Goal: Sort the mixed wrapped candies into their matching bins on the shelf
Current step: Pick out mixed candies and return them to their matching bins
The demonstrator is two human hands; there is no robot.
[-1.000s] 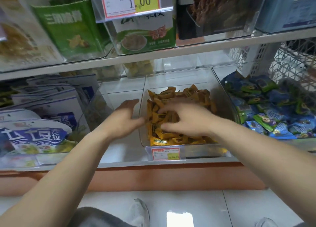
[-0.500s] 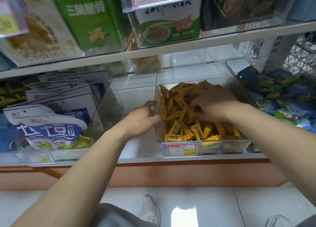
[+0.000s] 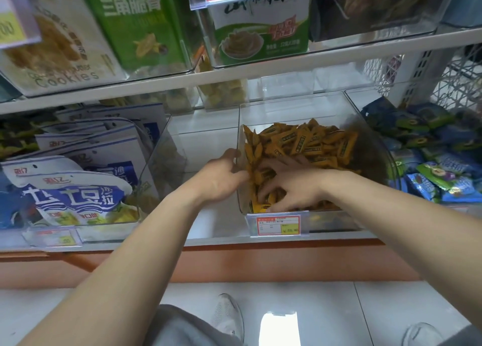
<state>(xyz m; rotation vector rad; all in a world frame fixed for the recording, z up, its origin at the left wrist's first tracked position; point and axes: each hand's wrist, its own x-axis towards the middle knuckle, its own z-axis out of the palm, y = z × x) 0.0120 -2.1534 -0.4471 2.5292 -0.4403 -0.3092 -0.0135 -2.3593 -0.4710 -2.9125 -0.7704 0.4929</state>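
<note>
The right hand lies in the clear bin, fingers spread open on the yellow candies. The open left hand touches the bin's left wall from outside. Blue candies lie right of the bin, white bags left of it

Carrying 3 clear bins side by side on the white lower shelf. Keeping blue-and-white pouches upright in the left bin, heaping yellow wrapped candies in the middle bin, piling blue and green wrapped candies in the right bin. Displaying a red-bordered price tag on the middle bin's front. Showing a strip of white shelf between the left and middle bins. Bearing more clear bins of snack packs on the upper shelf above.
</note>
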